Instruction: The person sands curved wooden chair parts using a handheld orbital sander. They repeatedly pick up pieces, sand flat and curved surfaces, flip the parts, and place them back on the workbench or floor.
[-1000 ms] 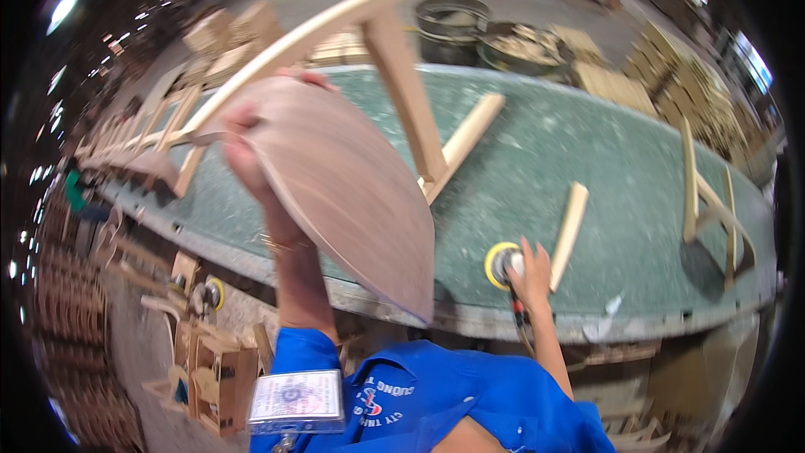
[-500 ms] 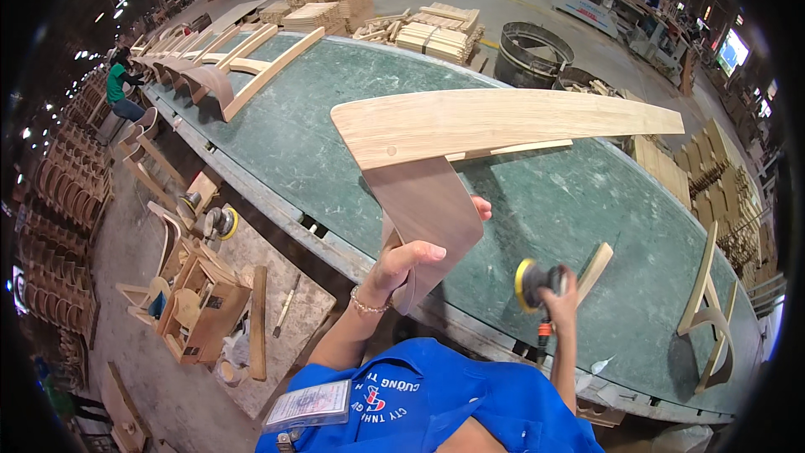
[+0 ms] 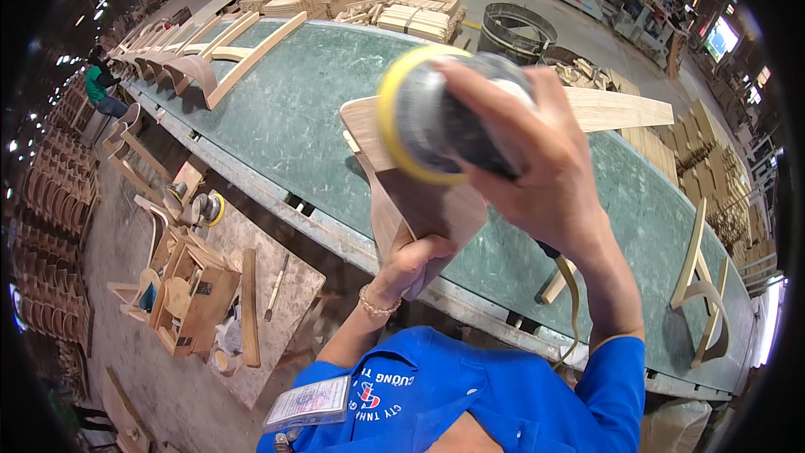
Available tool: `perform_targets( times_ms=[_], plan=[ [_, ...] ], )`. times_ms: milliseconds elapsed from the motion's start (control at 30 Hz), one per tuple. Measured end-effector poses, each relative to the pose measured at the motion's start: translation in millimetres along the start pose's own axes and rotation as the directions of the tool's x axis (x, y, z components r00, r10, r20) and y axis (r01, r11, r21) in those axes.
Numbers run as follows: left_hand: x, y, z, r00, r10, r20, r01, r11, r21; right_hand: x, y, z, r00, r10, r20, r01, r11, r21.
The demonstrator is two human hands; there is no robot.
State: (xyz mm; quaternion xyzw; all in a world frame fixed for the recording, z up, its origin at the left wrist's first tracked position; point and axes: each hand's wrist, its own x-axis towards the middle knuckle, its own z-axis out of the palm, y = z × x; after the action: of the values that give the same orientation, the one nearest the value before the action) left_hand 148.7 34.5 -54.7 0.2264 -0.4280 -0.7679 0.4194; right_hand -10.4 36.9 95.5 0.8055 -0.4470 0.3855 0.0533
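- The frame is in the air over the near edge of the table, tilted, its pale arm reaching off to my right; arm and brown curved panel are already joined.
- My left hand grips that panel from below, thumb across its face.
- My right hand is wrapped round the sander, its yellow-rimmed pad in front of the frame's pale end; blur keeps me from telling whether they touch.
- I judge this piece to be partway through sanding: the surfaces I can see look fairly smooth, but I cannot tell which are finished, and the sander hides part of the wood.
- The sander's cord hangs past a loose strip on the table.
- Farther out, a second frame stands at the right end and a row of frames at the left; all look assembled, though whether they are sanded I cannot tell.
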Motion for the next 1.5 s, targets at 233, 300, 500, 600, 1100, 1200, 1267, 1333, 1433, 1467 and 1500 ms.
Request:
perform_targets(
  times_ms=[233,300,500,600,1100,1200,1267,1333,1433,1467,1500],
  plan=[
    [-3,-5,10,0.994,0.083,0.069,-0.077,0.993,-0.094,46,-14,26,0.97,-0.195,-0.144,0.188,0.98,-0.058],
    [-5,-10,7,0.998,0.053,0.02,-0.052,0.996,-0.067,39,-19,31,0.979,-0.163,-0.122,0.162,0.987,-0.024],
    [-7,-18,10,0.998,0.017,-0.054,-0.029,0.974,-0.223,-12,-10,10,0.996,-0.091,-0.026,0.093,0.993,0.077],
    [-7,-22,12,0.975,0.161,-0.156,-0.17,0.984,-0.049,-46,13,-17,0.988,0.153,0.025,-0.154,0.987,0.042],
    [1,-19,53,0.978,0.183,-0.095,-0.187,0.982,-0.028,-131,128,-69,0.842,0.464,-0.275,-0.471,0.881,0.045],
    [5,-11,58,0.978,0.174,-0.116,-0.174,0.985,0.014,-150,163,-91,0.787,0.5,-0.362,-0.496,0.861,0.111],
    [8,-3,55,0.976,0.207,-0.066,-0.204,0.978,0.051,-168,171,-105,0.745,0.539,-0.392,-0.563,0.824,0.063],
    [6,9,50,0.966,0.254,-0.047,-0.256,0.966,-0.044,-198,168,-97,0.676,0.6,-0.427,-0.609,0.782,0.136],
    [-2,-4,64,0.944,0.269,-0.188,-0.256,0.962,0.092,-244,141,-58,0.501,0.775,-0.385,-0.711,0.622,0.329],
    [-5,-8,68,0.946,0.278,-0.165,-0.262,0.958,0.114,-271,137,-42,0.5,0.767,-0.402,-0.761,0.611,0.22],
    [-12,-14,51,0.961,0.25,-0.119,-0.241,0.967,0.086,-296,136,-22,0.507,0.752,-0.421,-0.792,0.599,0.117]
  ],
)
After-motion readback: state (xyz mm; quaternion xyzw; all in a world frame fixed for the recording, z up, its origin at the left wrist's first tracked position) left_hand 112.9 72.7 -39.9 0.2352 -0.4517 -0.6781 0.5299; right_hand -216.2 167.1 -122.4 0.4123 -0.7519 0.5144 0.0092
